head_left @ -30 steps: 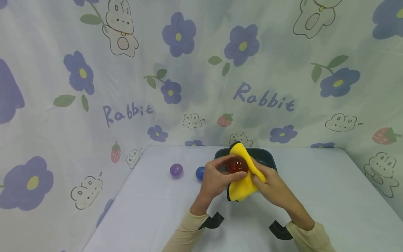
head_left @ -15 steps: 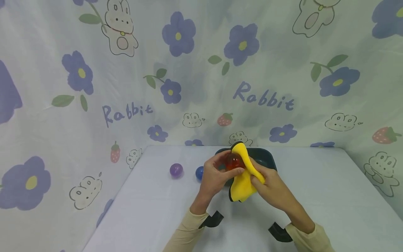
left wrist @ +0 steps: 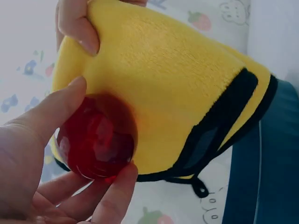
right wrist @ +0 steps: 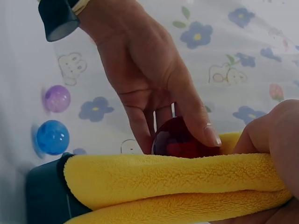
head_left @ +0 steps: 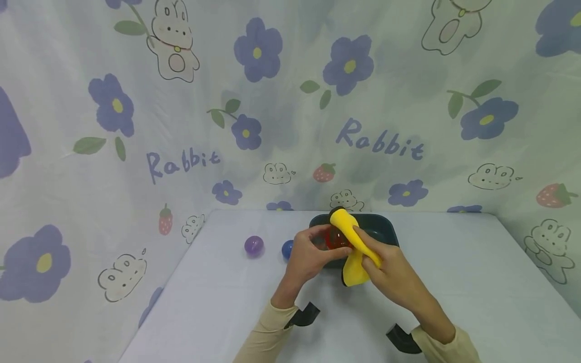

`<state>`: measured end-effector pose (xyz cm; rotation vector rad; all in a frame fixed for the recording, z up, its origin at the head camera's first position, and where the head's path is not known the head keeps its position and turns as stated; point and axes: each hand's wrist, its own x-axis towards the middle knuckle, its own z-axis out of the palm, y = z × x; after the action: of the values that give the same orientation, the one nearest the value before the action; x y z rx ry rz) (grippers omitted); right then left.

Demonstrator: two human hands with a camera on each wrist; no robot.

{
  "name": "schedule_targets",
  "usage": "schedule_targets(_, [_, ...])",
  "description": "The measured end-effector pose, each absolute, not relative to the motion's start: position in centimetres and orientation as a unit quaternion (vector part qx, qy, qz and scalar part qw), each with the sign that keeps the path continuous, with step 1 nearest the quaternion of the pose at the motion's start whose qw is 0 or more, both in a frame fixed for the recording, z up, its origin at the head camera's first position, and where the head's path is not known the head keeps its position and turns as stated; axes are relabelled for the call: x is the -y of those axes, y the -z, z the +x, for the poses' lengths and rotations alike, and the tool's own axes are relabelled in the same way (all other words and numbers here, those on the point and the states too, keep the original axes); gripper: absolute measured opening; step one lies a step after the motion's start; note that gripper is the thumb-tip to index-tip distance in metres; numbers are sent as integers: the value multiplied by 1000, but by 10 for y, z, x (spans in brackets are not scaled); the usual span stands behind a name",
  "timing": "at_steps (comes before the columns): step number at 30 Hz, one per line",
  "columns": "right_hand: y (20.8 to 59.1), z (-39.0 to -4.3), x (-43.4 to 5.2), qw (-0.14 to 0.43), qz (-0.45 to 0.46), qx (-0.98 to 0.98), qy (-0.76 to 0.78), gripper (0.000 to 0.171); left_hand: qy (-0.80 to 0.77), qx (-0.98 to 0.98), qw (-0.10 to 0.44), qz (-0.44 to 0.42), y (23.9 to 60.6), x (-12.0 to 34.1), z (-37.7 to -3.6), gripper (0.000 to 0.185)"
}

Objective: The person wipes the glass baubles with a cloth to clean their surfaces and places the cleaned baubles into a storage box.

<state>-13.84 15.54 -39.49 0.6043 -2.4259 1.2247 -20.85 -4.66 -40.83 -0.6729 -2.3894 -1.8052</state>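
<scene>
My left hand holds a clear red ball between the thumb and fingertips. Against the ball's far side lies a yellow cloth with black edging and a small loop. My right hand pinches that cloth, which drapes down from its fingers in the head view. In the right wrist view the folded cloth hides the lower part of the ball. Both hands are above the table, in front of a dark green bin.
A purple ball and a blue ball sit on the white table, left of the bin. The blue one is partly covered by the left hand in the head view. A patterned curtain hangs behind the table.
The right hand has shifted the cloth and turned it, so its upper edge folds over the ball and less of it hangs below. The red ball stays in the left hand.
</scene>
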Motion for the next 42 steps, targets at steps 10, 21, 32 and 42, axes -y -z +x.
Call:
schedule_targets(10, [400, -145, -157, 208, 241, 871, -374, 61, 564, 788, 23, -247, 406, 47, -208, 43])
schedule_targets(21, [399, -153, -163, 184, 256, 861, -398, 63, 562, 782, 20, -269, 406, 43, -204, 49])
schedule_targets(32, [403, -157, -168, 126, 232, 855, -447, 59, 582, 772, 12, -254, 403, 43, -202, 55])
schedule_targets(42, [403, -152, -163, 113, 212, 848, -472, 56, 621, 738, 28, -262, 403, 44, -203, 50])
